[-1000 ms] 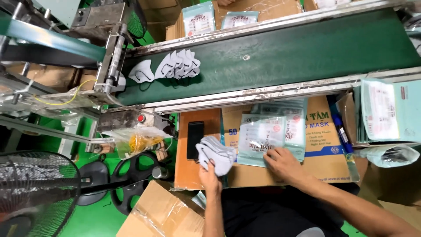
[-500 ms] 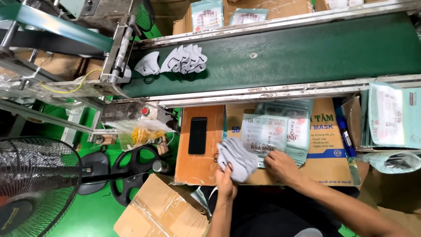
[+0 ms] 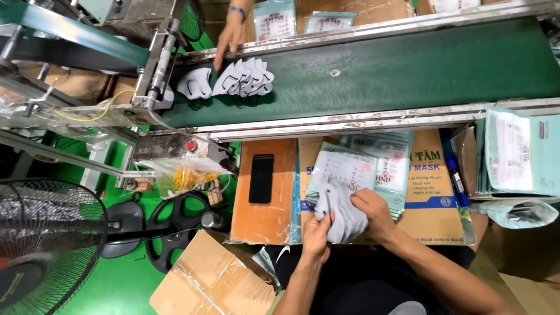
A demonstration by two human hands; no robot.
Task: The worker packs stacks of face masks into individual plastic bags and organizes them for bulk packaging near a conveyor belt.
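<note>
Below the conveyor's near rail, at the front edge of the desk [image 3: 265, 224], both of the person's hands work one small stack of grey-white masks [image 3: 344, 213]. Left hand [image 3: 318, 236] comes up from below, fingers curled and pinched on the stack's lower left edge. Right hand [image 3: 376, 213] lies just beside it, fingers pressed together over the stack's right side, thumb against the masks. The stack rests on a fan of flat printed pouches [image 3: 364, 169], which in turn lie on a brown carton [image 3: 434, 198] bearing blue print.

Left of the pouches, a black phone [image 3: 261, 178] lies flat on the orange desk surface, apart from the hands, with bare surface around it. Right of the carton, a blue pen [image 3: 455, 181] sits along the edge, and further pouches [image 3: 513, 151] stand stacked near the right margin.

Above, the green belt [image 3: 408, 64] runs the full width between two metal rails. Its right portion is bare; at its left end a fanned row of masks [image 3: 248, 79] and one single mask [image 3: 195, 84] lie near the machine's outlet. Another person's hand [image 3: 228, 36] reaches in from the far side, fingertips touching the fanned row.

Lower left, room is tight: a fan [image 3: 44, 245] with a wire guard, a black base and a taped cardboard box [image 3: 213, 280] stand close together on the green floor [image 3: 122, 286]. A clear bag [image 3: 181, 175] with yellow contents hangs beside the desk's left edge.
</note>
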